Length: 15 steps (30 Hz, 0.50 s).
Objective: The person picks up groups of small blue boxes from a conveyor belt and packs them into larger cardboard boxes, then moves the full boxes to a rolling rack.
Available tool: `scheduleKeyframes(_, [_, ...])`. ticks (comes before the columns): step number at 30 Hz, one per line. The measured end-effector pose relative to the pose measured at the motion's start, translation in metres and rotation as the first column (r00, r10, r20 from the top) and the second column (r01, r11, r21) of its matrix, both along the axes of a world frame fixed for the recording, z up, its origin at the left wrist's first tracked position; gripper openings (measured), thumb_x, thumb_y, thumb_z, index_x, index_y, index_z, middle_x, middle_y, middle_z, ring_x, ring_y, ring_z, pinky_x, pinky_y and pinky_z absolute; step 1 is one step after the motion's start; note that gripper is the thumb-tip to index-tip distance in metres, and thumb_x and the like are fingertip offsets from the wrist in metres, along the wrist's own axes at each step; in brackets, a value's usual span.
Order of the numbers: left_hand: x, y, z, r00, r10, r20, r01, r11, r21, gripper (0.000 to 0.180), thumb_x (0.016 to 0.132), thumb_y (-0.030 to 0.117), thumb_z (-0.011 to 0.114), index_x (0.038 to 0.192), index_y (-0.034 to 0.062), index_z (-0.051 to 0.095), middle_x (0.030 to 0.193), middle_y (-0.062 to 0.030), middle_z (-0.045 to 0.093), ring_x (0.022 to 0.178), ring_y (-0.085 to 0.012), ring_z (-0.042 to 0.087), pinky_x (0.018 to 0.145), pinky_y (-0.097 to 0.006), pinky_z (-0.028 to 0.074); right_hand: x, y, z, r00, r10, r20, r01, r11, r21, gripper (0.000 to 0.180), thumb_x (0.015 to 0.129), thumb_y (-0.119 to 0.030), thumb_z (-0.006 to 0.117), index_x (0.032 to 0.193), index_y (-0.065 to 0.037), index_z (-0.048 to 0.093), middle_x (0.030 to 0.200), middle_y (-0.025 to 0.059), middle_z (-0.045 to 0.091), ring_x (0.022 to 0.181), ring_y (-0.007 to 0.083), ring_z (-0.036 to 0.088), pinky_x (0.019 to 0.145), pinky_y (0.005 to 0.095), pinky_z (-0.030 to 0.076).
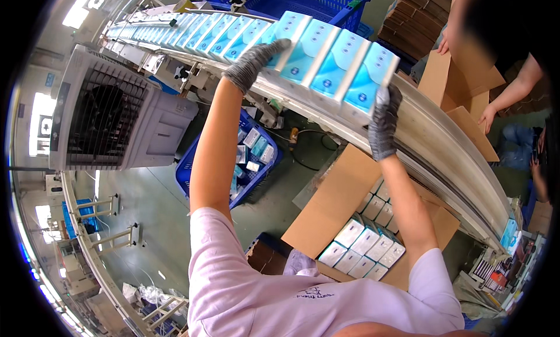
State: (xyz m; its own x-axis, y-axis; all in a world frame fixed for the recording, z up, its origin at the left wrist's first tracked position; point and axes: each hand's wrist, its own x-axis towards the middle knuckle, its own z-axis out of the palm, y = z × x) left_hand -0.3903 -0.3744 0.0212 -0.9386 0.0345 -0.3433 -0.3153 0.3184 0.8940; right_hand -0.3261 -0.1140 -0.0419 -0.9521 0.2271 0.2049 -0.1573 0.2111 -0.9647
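A row of blue-and-white tissue packs (325, 60) stands side by side at the conveyor (429, 118), squeezed between my two gloved hands. My left hand (255, 64), in a grey glove, presses on the row's left end, its fingers reaching over the packs. At the right end, my right hand (385, 122), also gloved, grips the last pack from the side. Whether the row's underside touches the belt is hard to tell. More packs of the same kind (204, 32) line the belt to the left. Below my right forearm, an open carton (332, 191) holds several packs in layers.
A blue basket (274, 156) with loose packs sits on the floor, beside a large grey air cooler (116, 112). Another blue basket (303, 0) stands behind the belt. Across the conveyor, a person's hands (487, 115) are at an open carton (452, 86), near stacked flat cardboard (411, 22).
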Motion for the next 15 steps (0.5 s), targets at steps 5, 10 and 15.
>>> scheduleKeyframes(5, [0.001,0.021,-0.009,0.994,-0.103,0.028,0.105,0.990,-0.091,0.099,0.055,0.070,0.063,0.121,-0.0004,0.044,0.115,-0.0238,0.048,0.113,-0.0321,0.041,0.098,-0.041,0.028,0.011,0.024,-0.023,0.980,0.157,0.122,-0.098,0.915,-0.392,0.078,0.083,-0.059,0.039,0.137,-0.008,0.014,0.132,0.0120,0.026,0.121,0.0226,0.030,0.100,0.0357,0.026])
scheduleKeyframes(10, [0.002,0.043,-0.013,0.987,-0.161,0.003,0.161,0.986,0.033,0.092,0.059,0.068,0.062,0.120,0.0017,0.046,0.115,-0.0220,0.049,0.113,-0.0307,0.042,0.097,-0.041,0.031,0.017,0.040,-0.019,0.986,0.145,0.088,-0.072,0.828,-0.557,0.064,0.086,-0.053,0.040,0.134,-0.012,0.026,0.128,0.0050,0.037,0.117,0.0172,0.037,0.098,0.0336,0.031])
scheduleKeyframes(15, [-0.019,0.066,-0.022,0.989,-0.066,0.131,0.016,0.937,0.350,0.080,0.059,0.062,0.067,0.109,0.0008,0.052,0.100,-0.0176,0.056,0.094,-0.0245,0.055,0.082,-0.038,0.047,0.022,0.053,-0.006,0.983,0.131,0.128,-0.014,0.751,-0.660,0.059,0.088,-0.049,0.038,0.133,-0.012,0.027,0.129,0.0035,0.038,0.117,0.0162,0.037,0.098,0.0325,0.031])
